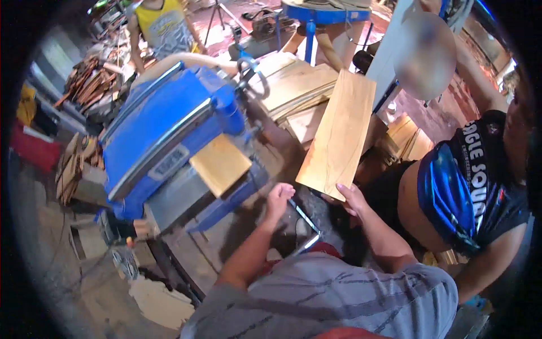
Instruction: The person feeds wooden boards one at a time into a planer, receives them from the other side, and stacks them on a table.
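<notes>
A long, pale wooden board (340, 133) is gripped at its lower end by my right hand (351, 200), thumb on top and the other fingers partly hidden beneath it. The board points away from me and its far end lies in front of a stack of boards. My left hand (280, 198) is raised with its fingers curled, near the blue machine; whether it holds anything is hidden. Another, shorter board (220, 165) sticks out of the blue machine (164, 135) above its grey metal table (179, 198). My two hands are apart.
Stacked boards (293, 85) lie beyond the machine. A person in a black shirt (480, 169) stands close on my right, and a person in a yellow top (164, 28) stands behind the machine. A blue round stand (324, 15) is at the back. Scrap wood (93, 85) is piled at the left.
</notes>
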Tool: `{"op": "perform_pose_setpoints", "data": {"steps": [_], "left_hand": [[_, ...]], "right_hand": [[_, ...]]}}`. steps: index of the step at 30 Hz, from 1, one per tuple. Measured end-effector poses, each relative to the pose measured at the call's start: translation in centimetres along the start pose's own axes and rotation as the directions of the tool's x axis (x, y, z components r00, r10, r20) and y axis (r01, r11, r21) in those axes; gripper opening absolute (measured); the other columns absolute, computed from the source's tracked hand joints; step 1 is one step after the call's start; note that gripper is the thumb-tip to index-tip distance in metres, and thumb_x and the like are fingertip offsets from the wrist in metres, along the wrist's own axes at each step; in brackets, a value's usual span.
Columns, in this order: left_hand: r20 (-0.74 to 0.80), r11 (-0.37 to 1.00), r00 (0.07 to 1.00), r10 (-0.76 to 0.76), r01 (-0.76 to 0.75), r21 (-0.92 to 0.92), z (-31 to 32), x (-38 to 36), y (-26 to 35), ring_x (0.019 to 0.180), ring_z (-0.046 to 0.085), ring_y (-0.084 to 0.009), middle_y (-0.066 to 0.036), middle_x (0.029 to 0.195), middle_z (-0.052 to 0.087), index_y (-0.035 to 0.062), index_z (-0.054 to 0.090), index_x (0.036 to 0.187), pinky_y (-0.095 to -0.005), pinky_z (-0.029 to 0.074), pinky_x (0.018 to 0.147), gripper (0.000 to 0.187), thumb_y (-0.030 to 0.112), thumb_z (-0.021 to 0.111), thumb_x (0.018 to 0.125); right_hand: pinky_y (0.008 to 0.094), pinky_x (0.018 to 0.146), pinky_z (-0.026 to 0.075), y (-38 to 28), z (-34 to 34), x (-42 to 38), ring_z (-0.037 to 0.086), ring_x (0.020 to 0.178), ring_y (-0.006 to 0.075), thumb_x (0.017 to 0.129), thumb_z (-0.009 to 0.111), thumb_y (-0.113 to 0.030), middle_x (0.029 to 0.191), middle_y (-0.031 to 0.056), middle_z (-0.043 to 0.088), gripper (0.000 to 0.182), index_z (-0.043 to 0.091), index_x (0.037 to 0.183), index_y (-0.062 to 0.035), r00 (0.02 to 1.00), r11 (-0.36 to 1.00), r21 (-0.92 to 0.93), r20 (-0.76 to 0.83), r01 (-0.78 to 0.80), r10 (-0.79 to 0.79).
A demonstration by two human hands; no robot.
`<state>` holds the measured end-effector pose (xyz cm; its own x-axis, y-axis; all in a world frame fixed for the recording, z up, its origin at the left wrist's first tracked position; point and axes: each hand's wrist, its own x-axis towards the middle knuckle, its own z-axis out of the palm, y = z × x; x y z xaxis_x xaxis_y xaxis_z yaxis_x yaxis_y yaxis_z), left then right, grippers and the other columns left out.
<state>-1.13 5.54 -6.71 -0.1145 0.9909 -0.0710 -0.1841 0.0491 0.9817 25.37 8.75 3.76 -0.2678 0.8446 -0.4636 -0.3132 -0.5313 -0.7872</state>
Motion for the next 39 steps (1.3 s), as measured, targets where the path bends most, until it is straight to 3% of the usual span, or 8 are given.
{"op": "perform_pose_setpoints", "data": {"steps": [2,9,12,14,15,16,23,39], "left_hand": [[0.078,0.988,0.985,-0.151,0.154,-0.026,-2.1,-2.8,2.1,0.084,0.065,-0.0179,-0.012,0.098,0.067,0.0014,0.056,0.112,-0.0316,0.054,0.077,0.037,0.034,0.043,0.102],[0.136,0.901,0.979,-0.150,0.192,-0.388,-3.9,-8.8,6.6,0.103,0.058,-0.0190,-0.009,0.111,0.060,0.0070,0.051,0.125,-0.0354,0.048,0.088,0.042,0.041,0.044,0.101],[-0.178,0.759,0.939,-0.294,0.116,-0.641,-4.7,-9.3,7.4,0.096,0.059,-0.0207,-0.009,0.103,0.060,0.0027,0.057,0.106,-0.0392,0.049,0.087,0.023,0.024,0.056,0.096],[-0.113,0.735,0.943,-0.313,0.165,-0.658,-6.8,-11.1,7.2,0.103,0.061,-0.0317,-0.016,0.111,0.060,-0.0013,0.051,0.122,-0.0460,0.051,0.090,0.036,0.024,0.054,0.097],[-0.159,0.733,0.936,-0.316,0.134,-0.667,-6.5,-11.9,8.1,0.107,0.060,-0.0354,-0.020,0.120,0.058,-0.0031,0.045,0.129,-0.0490,0.052,0.091,0.043,0.025,0.053,0.098],[-0.165,0.756,0.936,-0.310,0.138,-0.640,-7.2,-12.8,7.6,0.111,0.059,-0.0357,-0.021,0.126,0.055,-0.0040,0.043,0.131,-0.0493,0.051,0.093,0.045,0.025,0.052,0.099],[-0.313,0.813,0.894,-0.321,0.091,-0.575,-8.3,-16.1,3.3,0.119,0.054,-0.0328,-0.019,0.137,0.047,0.0003,0.033,0.141,-0.0441,0.048,0.098,0.051,0.029,0.047,0.101],[-0.259,0.875,0.928,-0.267,0.120,-0.469,-11.8,-15.1,-0.1,0.120,0.053,-0.0283,-0.016,0.136,0.049,0.0011,0.035,0.140,-0.0406,0.046,0.099,0.049,0.028,0.046,0.102]], "right_hand": [[0.0353,0.084,0.052,-1.6,2.1,-5.7,0.061,0.101,0.0203,0.092,0.063,-0.020,0.115,0.0097,0.063,0.041,0.052,0.127,-0.0004,0.941,0.760,-0.555,-0.211,-0.338,0.265],[0.0347,0.100,0.041,8.7,2.4,-16.3,0.057,0.111,0.0179,0.087,0.065,-0.012,0.119,0.0077,0.063,0.044,0.054,0.128,0.0013,0.981,0.889,-0.438,0.074,-0.132,0.182],[0.0337,0.097,0.043,11.9,0.2,-17.7,0.058,0.106,0.0157,0.088,0.065,-0.017,0.118,0.0060,0.064,0.041,0.057,0.125,-0.0004,0.960,0.811,-0.578,0.165,-0.093,0.228],[0.0340,0.088,0.046,9.8,3.2,-19.6,0.059,0.095,0.0150,0.086,0.067,-0.030,0.104,0.0049,0.067,0.042,0.062,0.114,0.0010,0.970,0.549,-0.836,0.126,-0.008,0.206],[0.0333,0.085,0.047,12.1,0.8,-18.7,0.058,0.093,0.0136,0.085,0.070,-0.030,0.101,0.0035,0.067,0.040,0.063,0.111,0.0000,0.980,0.719,-0.695,0.155,0.017,0.127],[0.0320,0.083,0.047,14.2,-1.4,-17.1,0.058,0.092,0.0123,0.083,0.073,-0.028,0.100,0.0027,0.066,0.038,0.064,0.109,-0.0019,0.988,0.628,-0.776,0.134,0.057,0.075],[0.0270,0.059,0.045,16.0,-0.8,-18.2,0.054,0.064,0.0091,0.087,0.072,-0.026,0.079,-0.0006,0.063,0.024,0.062,0.098,-0.0071,0.972,0.876,-0.463,-0.232,-0.138,0.030],[0.0297,0.060,0.049,18.6,0.8,-18.5,0.059,0.069,0.0128,0.089,0.069,-0.028,0.084,0.0046,0.064,0.028,0.062,0.103,-0.0040,0.971,0.814,-0.552,-0.234,-0.179,0.054]]}}
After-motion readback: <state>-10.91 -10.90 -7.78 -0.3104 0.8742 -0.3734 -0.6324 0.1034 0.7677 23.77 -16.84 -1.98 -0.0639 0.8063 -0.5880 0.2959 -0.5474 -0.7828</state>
